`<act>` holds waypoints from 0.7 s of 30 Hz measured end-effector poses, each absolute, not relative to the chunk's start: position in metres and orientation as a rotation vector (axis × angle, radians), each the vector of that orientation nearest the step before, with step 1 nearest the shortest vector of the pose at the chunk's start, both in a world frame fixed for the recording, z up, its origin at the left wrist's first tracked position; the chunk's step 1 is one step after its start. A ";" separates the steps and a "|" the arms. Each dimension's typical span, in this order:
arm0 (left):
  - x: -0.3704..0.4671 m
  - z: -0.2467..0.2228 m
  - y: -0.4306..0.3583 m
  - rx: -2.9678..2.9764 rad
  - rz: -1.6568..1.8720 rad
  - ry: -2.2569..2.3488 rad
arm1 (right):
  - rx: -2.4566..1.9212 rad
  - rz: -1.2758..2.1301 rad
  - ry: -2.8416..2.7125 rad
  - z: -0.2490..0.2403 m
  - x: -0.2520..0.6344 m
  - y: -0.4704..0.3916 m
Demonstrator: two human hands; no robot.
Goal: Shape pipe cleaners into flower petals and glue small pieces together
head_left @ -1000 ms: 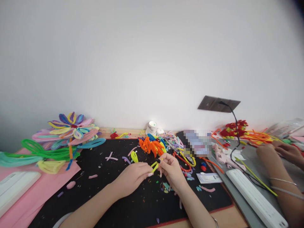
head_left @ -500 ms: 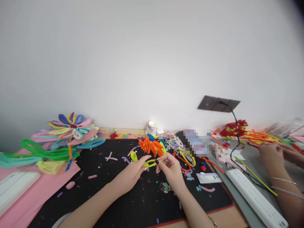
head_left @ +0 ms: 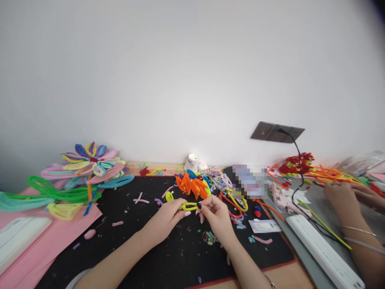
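Between my two hands, over the black mat (head_left: pixel 150 257), is a yellow-green pipe cleaner loop (head_left: pixel 190 206). My left hand (head_left: pixel 170 216) pinches its left end, and a second yellow-green loop (head_left: pixel 169 196) sticks out behind that hand. At the right end of the loop, the thumb and forefinger of my right hand (head_left: pixel 217 214) are closed on it. Just behind my hands lies a pile of orange looped pieces (head_left: pixel 192 186) with some blue and yellow ones.
A large multicoloured pipe cleaner flower (head_left: pixel 93 160) and green loops (head_left: pixel 60 190) lie at left. Scraps dot the mat. On the right are a pink glue gun (head_left: pixel 284 199), a white power strip (head_left: pixel 323 249) and another person's hands (head_left: pixel 343 196). A paper cup (head_left: pixel 191 161) stands by the wall.
The yellow-green loop between my hands looks wider and more clearly visible. My left fingers have shifted slightly, with the thumb now stretched along its near side. The other person's hands moved slightly left.
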State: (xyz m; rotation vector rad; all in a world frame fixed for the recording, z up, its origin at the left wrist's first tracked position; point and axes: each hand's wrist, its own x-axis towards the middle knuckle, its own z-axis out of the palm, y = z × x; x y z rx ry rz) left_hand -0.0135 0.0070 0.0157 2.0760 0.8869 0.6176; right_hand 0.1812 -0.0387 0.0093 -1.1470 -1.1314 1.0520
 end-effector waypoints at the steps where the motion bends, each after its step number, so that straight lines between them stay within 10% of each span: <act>1: -0.014 0.016 0.008 2.088 0.627 0.895 | -1.147 1.061 -1.124 0.009 0.181 -0.039; 21: -0.016 0.008 0.012 2.184 0.666 0.938 | -1.122 1.158 -1.125 0.010 0.180 -0.037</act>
